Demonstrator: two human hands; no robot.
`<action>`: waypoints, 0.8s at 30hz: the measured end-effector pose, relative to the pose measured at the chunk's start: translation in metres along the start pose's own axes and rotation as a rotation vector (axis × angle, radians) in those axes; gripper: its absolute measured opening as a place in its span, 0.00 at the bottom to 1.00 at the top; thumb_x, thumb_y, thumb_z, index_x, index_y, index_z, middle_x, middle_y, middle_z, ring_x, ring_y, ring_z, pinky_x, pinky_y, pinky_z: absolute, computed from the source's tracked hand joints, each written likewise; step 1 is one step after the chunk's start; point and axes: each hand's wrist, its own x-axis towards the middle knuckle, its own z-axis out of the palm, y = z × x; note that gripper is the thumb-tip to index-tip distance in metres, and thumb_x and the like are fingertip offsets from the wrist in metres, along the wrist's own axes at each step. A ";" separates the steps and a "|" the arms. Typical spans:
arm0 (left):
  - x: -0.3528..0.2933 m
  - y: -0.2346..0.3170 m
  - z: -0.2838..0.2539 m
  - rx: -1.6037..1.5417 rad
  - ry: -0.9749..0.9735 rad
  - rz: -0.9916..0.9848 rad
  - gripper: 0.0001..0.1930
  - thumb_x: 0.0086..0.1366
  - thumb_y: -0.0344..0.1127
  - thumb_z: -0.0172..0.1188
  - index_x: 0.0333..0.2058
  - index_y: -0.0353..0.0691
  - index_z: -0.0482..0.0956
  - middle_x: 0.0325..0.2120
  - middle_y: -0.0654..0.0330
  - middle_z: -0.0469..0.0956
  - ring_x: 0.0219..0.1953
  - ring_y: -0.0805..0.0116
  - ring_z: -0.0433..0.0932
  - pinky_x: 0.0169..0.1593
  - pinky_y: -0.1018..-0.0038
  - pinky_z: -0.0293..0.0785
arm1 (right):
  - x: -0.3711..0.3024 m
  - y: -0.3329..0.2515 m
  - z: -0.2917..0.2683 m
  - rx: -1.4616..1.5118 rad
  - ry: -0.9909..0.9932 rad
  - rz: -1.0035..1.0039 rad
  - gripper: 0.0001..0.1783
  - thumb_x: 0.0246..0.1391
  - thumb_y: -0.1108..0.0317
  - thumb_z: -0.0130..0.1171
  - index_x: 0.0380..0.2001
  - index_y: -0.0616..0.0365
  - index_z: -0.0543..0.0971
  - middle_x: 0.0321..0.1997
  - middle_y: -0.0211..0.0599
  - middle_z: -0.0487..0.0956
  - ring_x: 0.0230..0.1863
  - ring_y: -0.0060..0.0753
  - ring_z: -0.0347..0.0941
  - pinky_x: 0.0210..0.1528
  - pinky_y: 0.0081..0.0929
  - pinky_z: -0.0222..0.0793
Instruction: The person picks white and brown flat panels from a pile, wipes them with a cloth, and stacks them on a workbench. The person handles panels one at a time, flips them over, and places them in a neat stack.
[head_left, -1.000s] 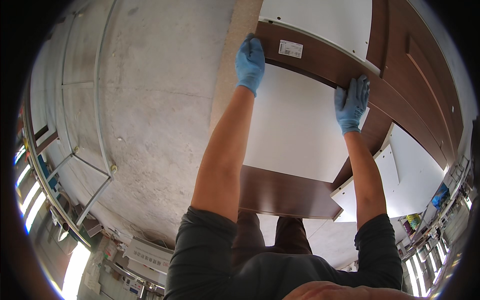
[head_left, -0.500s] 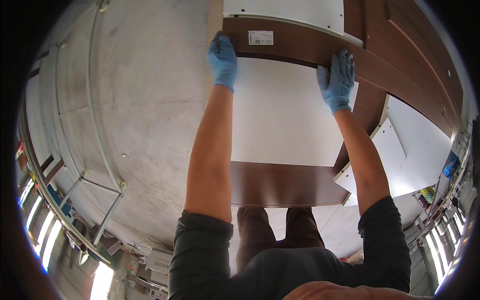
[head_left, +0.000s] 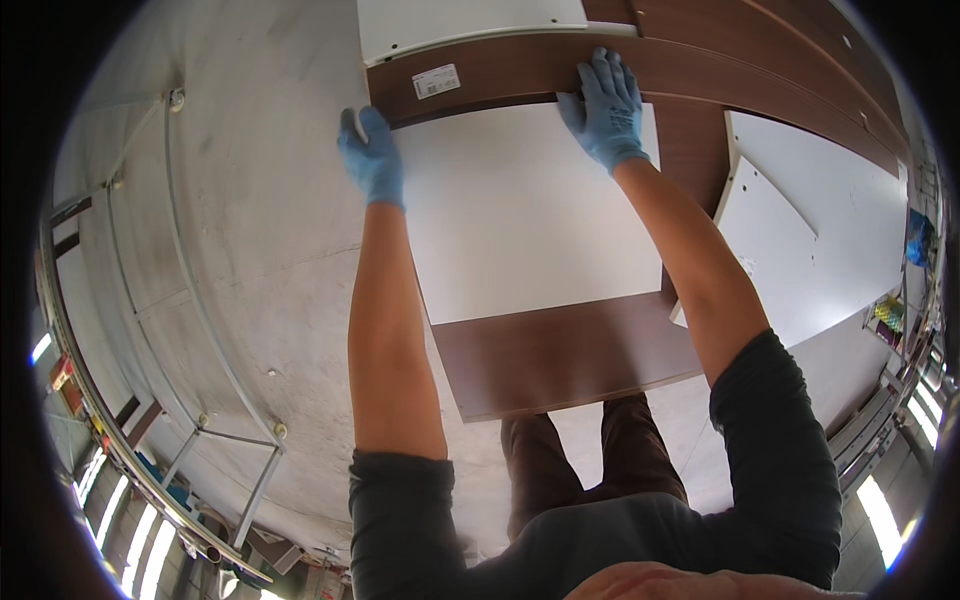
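Observation:
My left hand [head_left: 374, 160], in a light blue work glove, is at the left edge of a white panel [head_left: 530, 215], just below the end of a brown board [head_left: 520, 72] bearing a white label [head_left: 436, 81]. Its thumb and fingers are apart, and I see nothing held in them. My right hand [head_left: 606, 112], gloved alike, lies with fingers stretched out across the seam between the white panel and the brown board. Under the white panel, a wider brown panel [head_left: 560, 350] sticks out on the near side, by my legs.
Beyond the brown board lies another white panel [head_left: 470, 22] with small dark holes. Overlapping white panels [head_left: 840, 230] lie on the right, near more brown boards [head_left: 780, 60]. On the left, a metal frame rack [head_left: 190, 290] with castors stands on the grey concrete floor [head_left: 280, 200].
My view has turned, so the panels sit further left and tilted. My left hand has come off the brown board's corner, its fingers more apart. My right hand stays at the seam.

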 end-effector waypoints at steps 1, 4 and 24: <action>-0.013 -0.001 -0.017 0.128 -0.003 0.064 0.30 0.73 0.50 0.59 0.63 0.31 0.74 0.60 0.42 0.76 0.64 0.49 0.73 0.67 0.59 0.68 | -0.001 -0.001 -0.006 0.017 -0.009 0.025 0.31 0.63 0.46 0.59 0.59 0.58 0.75 0.73 0.54 0.67 0.76 0.60 0.59 0.77 0.54 0.51; -0.079 -0.011 -0.069 0.311 -0.078 0.180 0.32 0.71 0.50 0.61 0.66 0.34 0.72 0.69 0.42 0.68 0.71 0.41 0.64 0.73 0.54 0.61 | -0.025 -0.003 -0.035 0.052 0.011 0.079 0.32 0.62 0.49 0.60 0.63 0.57 0.72 0.75 0.51 0.65 0.77 0.57 0.57 0.77 0.53 0.52; -0.255 -0.031 -0.125 -0.013 -0.192 -0.338 0.34 0.73 0.45 0.62 0.70 0.32 0.66 0.70 0.49 0.69 0.68 0.57 0.71 0.66 0.67 0.72 | -0.248 -0.002 -0.098 0.132 -0.061 0.410 0.38 0.58 0.55 0.65 0.67 0.64 0.68 0.77 0.58 0.63 0.80 0.65 0.51 0.78 0.65 0.45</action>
